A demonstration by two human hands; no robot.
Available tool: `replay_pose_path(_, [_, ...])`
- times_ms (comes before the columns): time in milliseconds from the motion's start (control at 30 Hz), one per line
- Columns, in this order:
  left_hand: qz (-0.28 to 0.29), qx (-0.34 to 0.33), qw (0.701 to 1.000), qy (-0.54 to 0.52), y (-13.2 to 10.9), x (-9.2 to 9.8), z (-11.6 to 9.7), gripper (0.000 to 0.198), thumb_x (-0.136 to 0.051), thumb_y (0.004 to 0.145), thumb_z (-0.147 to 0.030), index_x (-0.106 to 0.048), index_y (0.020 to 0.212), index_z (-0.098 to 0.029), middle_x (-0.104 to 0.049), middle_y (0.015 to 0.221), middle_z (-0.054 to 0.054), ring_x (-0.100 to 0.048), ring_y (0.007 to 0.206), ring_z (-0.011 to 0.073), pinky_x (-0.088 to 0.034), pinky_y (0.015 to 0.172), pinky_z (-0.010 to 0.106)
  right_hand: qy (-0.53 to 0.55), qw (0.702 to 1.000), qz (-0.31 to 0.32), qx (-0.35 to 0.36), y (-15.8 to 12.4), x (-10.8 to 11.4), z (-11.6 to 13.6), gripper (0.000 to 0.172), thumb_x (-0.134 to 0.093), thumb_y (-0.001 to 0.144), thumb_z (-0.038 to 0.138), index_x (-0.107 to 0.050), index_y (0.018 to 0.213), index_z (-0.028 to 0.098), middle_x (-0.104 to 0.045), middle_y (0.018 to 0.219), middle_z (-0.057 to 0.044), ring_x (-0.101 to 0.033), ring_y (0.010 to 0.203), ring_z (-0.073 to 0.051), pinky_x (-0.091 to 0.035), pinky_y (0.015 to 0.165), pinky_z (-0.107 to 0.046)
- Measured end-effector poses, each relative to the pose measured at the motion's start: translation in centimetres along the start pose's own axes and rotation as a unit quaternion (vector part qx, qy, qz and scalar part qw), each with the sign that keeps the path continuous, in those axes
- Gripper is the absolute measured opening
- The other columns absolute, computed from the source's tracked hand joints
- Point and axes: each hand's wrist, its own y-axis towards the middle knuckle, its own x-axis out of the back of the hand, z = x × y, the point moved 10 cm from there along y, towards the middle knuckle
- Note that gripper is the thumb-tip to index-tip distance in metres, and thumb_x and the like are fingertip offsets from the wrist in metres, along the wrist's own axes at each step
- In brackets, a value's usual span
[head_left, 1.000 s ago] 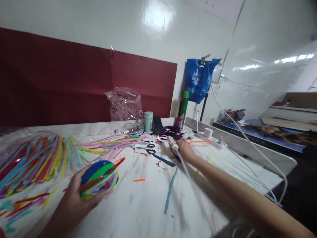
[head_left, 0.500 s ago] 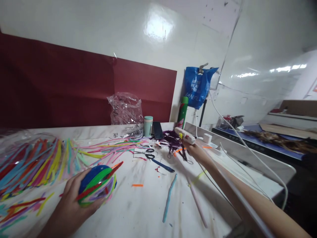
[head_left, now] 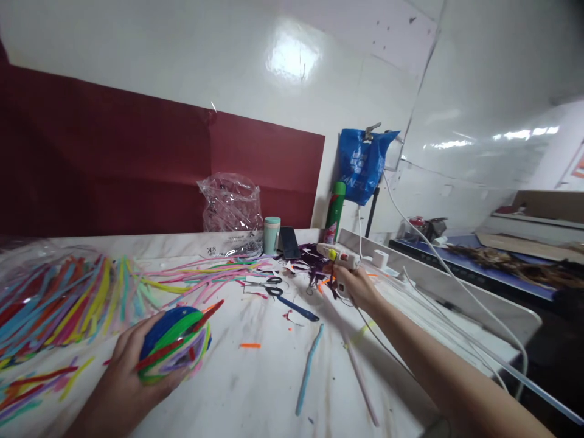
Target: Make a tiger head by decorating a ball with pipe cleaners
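My left hand (head_left: pixel 132 365) is wrapped round a ball (head_left: pixel 176 347) covered with coloured fuzzy strips, blue, green, red, purple and yellow. A red strip end sticks out from the ball's upper right. Farther off on the right, my right hand (head_left: pixel 358 286) grips a white glue gun (head_left: pixel 340 255) by its handle, with its nozzle toward the left. The gun's cord runs back under my forearm. Between the hands lie scissors (head_left: pixel 269 286), a dark blue flat-handled tool (head_left: pixel 298 309), a light blue pipe cleaner (head_left: pixel 310 368) and a short orange piece (head_left: pixel 250 345).
Bundles of coloured pipe cleaners (head_left: pixel 82 298) cover the table's left side. At the back stand a clear plastic bag (head_left: pixel 232 204), a mint cup (head_left: pixel 272 236), a phone (head_left: pixel 289 243) and a green spray can (head_left: pixel 335 213). A white cable (head_left: pixel 424 237) hangs on the right.
My right hand and the glue gun have shifted slightly within the view, and a long clear stick by my right forearm now lies farther right. My left hand still holds the ball.
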Motion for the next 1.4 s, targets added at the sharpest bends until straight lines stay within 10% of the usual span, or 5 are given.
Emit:
replay_pose_path(400, [0.047, -0.024, 0.995, -0.086, 0.1, 0.8, 1.3, 0.104, -0.071, 0.036, -0.068, -0.04, 0.13, -0.035, -0.046, 0.138, 0.004, -0.044, 0.122, 0.0407, -0.041, 0.099, 0.049, -0.01, 1.0, 0.011, -0.008, -1.2, -3.8, 1.2, 0.02, -0.046, 0.078, 0.035, -0.055, 0.069, 0.019, -0.053, 0.054, 0.001, -0.052, 0.049, -0.015, -0.041, 0.045, -0.024])
replay_pose_path(600, [-0.066, 0.048, 0.997, -0.006, 2.1, 6.7, -3.6, 0.042, -0.055, 0.069, -0.052, -0.061, 0.1, -0.025, -0.066, 0.109, 0.005, -0.059, 0.105, 0.0306, -0.044, 0.094, 0.045, -0.025, 0.997, 0.029, 0.064, -1.9, -5.3, 3.3, 0.016, -0.046, 0.078, 0.033, -0.051, 0.069, 0.021, -0.057, 0.063, -0.002, -0.053, 0.059, -0.018, -0.041, 0.056, -0.028])
replay_pose_path(733, [0.07, -0.073, 0.995, 0.025, 3.4, 2.1, -13.2, 0.028, -0.052, 0.072, -0.044, -0.067, 0.078, -0.022, -0.07, 0.084, 0.003, -0.063, 0.084, 0.023, -0.049, 0.08, 0.034, -0.019, 0.992, 0.059, 0.111, -2.7, -6.8, 5.3, 0.012, -0.045, 0.079, 0.031, -0.052, 0.077, 0.021, -0.06, 0.073, -0.003, -0.055, 0.065, -0.019, -0.043, 0.06, -0.029])
replay_pose_path(900, [0.201, -0.123, 0.972, 0.021, 3.2, -6.1, -19.6, 0.018, -0.051, 0.074, -0.028, -0.066, 0.068, -0.02, -0.066, 0.068, 0.001, -0.059, 0.067, 0.0167, -0.043, 0.063, 0.026, -0.004, 0.984, 0.088, 0.157, -4.4, -8.6, 8.5, 0.017, -0.041, 0.083, 0.032, -0.053, 0.081, 0.021, -0.06, 0.077, -0.005, -0.057, 0.069, -0.02, -0.045, 0.061, -0.03])
replay_pose_path(1400, [0.255, -0.037, 0.962, -0.092, 3.5, -12.4, -20.3, 0.013, -0.049, 0.069, -0.023, -0.056, 0.062, -0.015, -0.053, 0.061, -0.001, -0.047, 0.061, 0.0137, -0.035, 0.058, 0.025, -0.046, 0.979, 0.087, 0.179, -5.1, -8.6, 8.1, 0.017, -0.043, 0.081, 0.019, -0.055, 0.093, 0.019, -0.062, 0.092, -0.009, -0.056, 0.088, -0.023, -0.046, 0.072, -0.031])
